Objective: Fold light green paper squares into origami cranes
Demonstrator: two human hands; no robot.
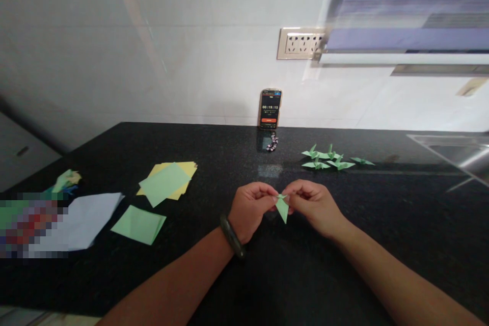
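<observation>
Both my hands hold one small folded green paper piece (283, 208) just above the black countertop (344, 265). My left hand (250, 210), with a dark bangle at the wrist, pinches its left tip. My right hand (313, 204) pinches its right tip. The paper's long point hangs down between my fingers. Behind my hands, several finished green paper cranes (328, 159) sit on the counter.
Flat green sheets (139, 224) and a green sheet on yellow ones (168, 181) lie at the left, beside white paper (89, 219). A phone (270, 108) showing a timer leans on the wall, beads (272, 142) below it. A steel sink (458, 155) is at the right.
</observation>
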